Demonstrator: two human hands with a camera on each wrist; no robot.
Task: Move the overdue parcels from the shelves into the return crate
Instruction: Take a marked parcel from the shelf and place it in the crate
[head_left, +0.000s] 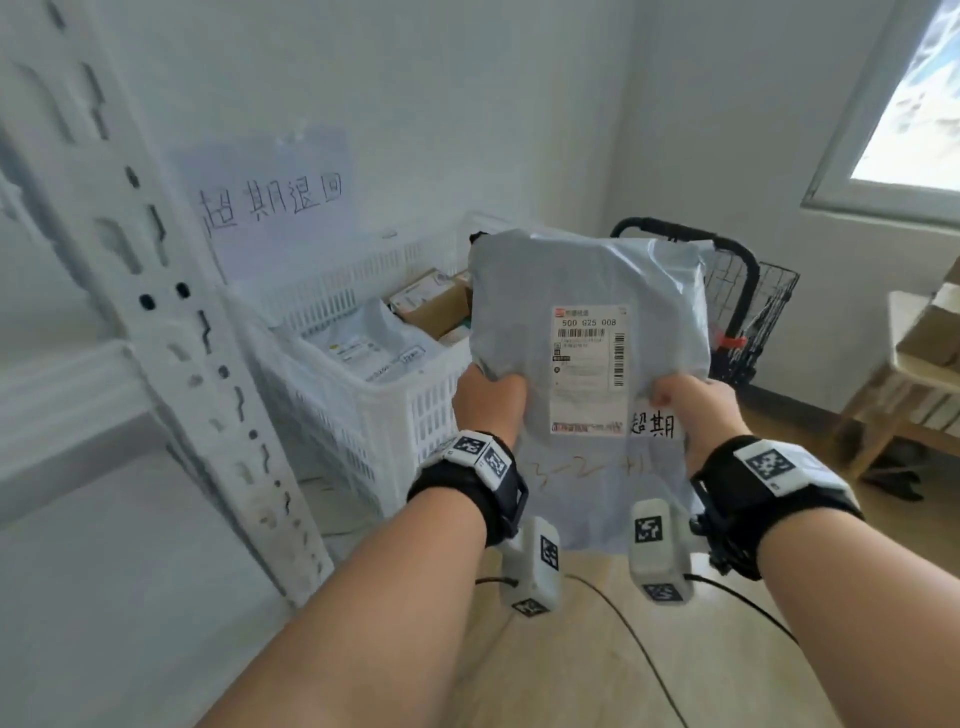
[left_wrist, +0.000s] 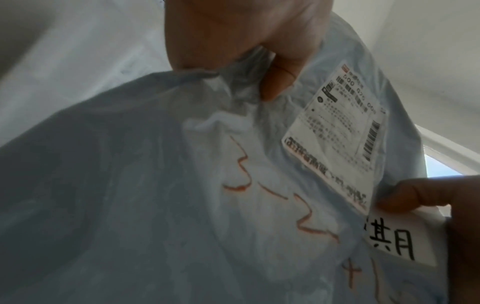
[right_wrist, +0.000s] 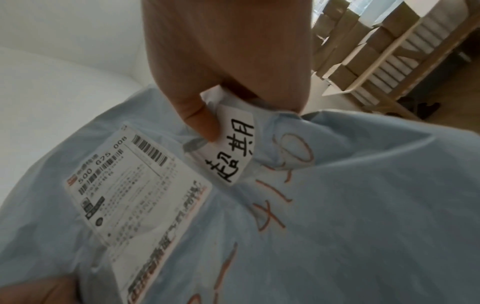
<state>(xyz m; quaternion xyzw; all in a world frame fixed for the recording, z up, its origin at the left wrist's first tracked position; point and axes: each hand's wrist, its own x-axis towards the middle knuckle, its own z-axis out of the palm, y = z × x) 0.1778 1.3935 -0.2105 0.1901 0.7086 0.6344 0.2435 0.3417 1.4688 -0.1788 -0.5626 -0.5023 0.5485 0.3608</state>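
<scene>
left hand (head_left: 488, 402) pinches the soft grey plastic parcel (head_left: 587, 291), thumb curled onto its crumpled left side. right hand (head_left: 693, 408) pinches the right side, thumb on a small white handwritten tag (head_left: 653, 425). the parcel is held in the air, upright, in front of and just right of the return crate (head_left: 395, 415). film is thin and wrinkled, with a rectangular printed label (head_left: 589, 369) and orange marker digits. the crate is white slotted plastic on the floor, holding mailers and a cardboard box. beyond it: black wire cart (head_left: 748, 312).
</scene>
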